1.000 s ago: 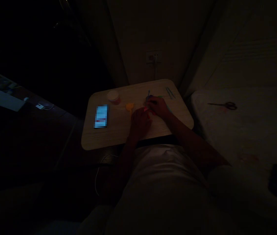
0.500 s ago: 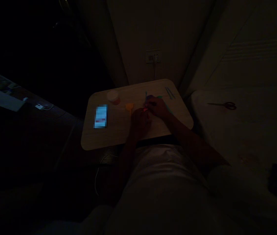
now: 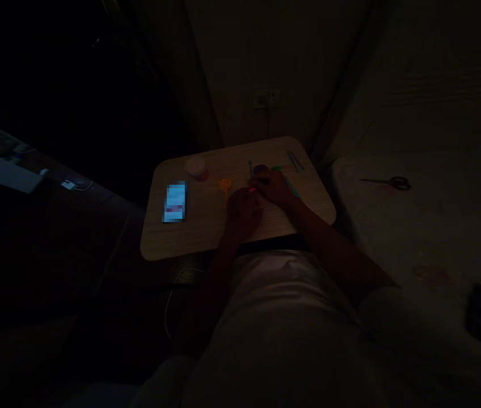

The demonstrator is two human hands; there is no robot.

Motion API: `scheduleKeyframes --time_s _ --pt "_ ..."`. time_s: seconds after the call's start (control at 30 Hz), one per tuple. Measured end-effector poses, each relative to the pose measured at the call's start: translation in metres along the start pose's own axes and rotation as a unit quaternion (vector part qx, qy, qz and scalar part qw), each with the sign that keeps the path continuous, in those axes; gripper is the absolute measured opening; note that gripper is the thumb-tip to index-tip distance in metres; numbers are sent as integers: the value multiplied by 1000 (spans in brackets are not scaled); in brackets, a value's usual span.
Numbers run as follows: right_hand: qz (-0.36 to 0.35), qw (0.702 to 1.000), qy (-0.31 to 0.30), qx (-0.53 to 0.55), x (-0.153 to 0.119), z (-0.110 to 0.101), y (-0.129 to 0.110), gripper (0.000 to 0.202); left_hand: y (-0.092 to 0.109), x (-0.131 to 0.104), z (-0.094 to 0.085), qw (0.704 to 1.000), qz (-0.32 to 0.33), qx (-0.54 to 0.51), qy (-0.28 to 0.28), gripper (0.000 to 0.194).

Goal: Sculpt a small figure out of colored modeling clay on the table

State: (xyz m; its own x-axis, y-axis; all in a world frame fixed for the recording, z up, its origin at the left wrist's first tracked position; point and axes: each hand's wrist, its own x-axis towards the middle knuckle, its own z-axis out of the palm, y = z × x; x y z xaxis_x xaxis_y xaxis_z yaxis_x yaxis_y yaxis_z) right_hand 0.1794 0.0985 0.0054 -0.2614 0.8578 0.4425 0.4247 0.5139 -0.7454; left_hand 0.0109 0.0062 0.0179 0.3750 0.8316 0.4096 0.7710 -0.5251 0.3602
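The scene is very dark. Over the small wooden table (image 3: 198, 232), my left hand (image 3: 243, 215) is closed around a small red-orange piece (image 3: 252, 191), whose kind I cannot make out. My right hand (image 3: 272, 187) meets it from the right, fingers pinched on a thin blue stick-like tool (image 3: 250, 169) that points up and away. Just beyond the right hand lie a purple lump (image 3: 260, 169) and a green piece (image 3: 277, 168), both partly covered. An orange flat-topped piece with a narrow stem (image 3: 224, 186) is left of my left hand.
A lit phone (image 3: 175, 202) and a lidded tub (image 3: 197, 168) occupy the table's left side. Two thin sticks (image 3: 295, 161) lie at the back right. Scissors (image 3: 393, 182) rest on the pale surface to the right. A wall socket (image 3: 266, 98) with a cable is behind the table.
The upper end of the blue tool has tipped slightly to the left. Both hands stay in nearly the same place.
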Motion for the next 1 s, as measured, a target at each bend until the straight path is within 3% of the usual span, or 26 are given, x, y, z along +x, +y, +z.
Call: scheduleKeyframes --time_s 0.3,0.53,1.0 --pt "24 998 26 44 -1 3 5 17 1 0 -2 1000 -6 2 -8 40" --pt "77 969 140 190 4 4 10 19 -1 0 0 1000 -10 4 -12 46" --pt "123 963 139 197 3 -1 -2 31 0 0 -3 1000 -14 -4 -14 47"
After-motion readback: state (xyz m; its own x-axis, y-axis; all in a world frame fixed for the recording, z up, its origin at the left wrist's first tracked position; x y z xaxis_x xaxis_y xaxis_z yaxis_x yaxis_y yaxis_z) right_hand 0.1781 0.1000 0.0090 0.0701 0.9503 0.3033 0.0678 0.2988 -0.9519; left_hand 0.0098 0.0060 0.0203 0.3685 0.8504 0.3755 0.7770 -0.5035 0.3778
